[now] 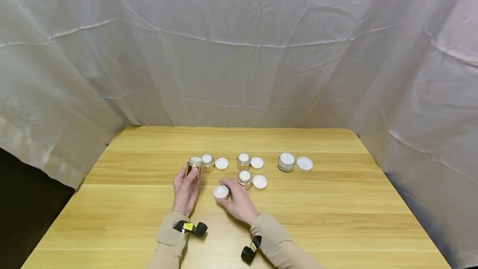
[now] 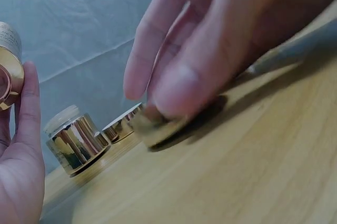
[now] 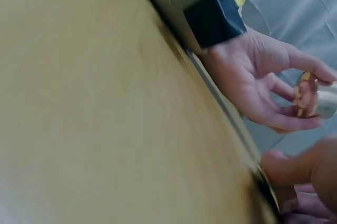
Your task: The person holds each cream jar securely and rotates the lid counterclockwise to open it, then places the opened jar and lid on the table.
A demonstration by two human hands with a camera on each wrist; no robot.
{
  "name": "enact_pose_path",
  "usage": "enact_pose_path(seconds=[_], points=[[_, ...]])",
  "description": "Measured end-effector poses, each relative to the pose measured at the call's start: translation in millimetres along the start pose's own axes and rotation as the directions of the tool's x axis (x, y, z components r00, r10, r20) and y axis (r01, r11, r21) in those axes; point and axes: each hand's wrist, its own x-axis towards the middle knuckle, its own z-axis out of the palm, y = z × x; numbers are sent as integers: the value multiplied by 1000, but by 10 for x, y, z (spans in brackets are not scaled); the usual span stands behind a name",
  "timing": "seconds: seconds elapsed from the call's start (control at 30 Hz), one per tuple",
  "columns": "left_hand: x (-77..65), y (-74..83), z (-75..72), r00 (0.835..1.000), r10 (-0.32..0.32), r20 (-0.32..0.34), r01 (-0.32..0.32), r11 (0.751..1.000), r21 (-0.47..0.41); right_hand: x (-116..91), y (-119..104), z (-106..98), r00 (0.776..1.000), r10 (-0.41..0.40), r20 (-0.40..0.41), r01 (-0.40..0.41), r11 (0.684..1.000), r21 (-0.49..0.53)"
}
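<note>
In the head view my left hand point(image 1: 184, 192) holds a small cosmetic jar point(image 1: 195, 168) upright, raised off the table. The jar has a gold lower part and a white top; its lid is off. My right hand point(image 1: 240, 203) pinches a round lid point(image 1: 221, 192) between thumb and fingers, low at the table, its white inside facing up. In the left wrist view this gold-sided lid point(image 2: 163, 129) is blurred and partly covered by the thumb. The right wrist view shows the held jar point(image 3: 308, 97) between my left thumb and fingers.
Behind the hands stand several open jars, each with its upturned lid beside it: a left jar point(image 1: 208, 163), a middle jar point(image 1: 243, 162), a nearer jar point(image 1: 244, 180) and a wider jar point(image 1: 286, 163) at right. Grey curtains point(image 1: 239, 74) enclose the wooden table point(image 1: 336, 219).
</note>
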Motion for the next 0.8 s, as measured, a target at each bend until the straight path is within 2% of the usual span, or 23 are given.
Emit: enact_pose_path(seconds=[0.33,0.8], points=[[-1,-11,7,1000,-1,0,1,1000,10,12,51,109,997,-34,-70,33,999,-20],[1,-4,-1,1000,-6,7,6,1000,30,62,39,179,996,-37,-81,27,993,-113]])
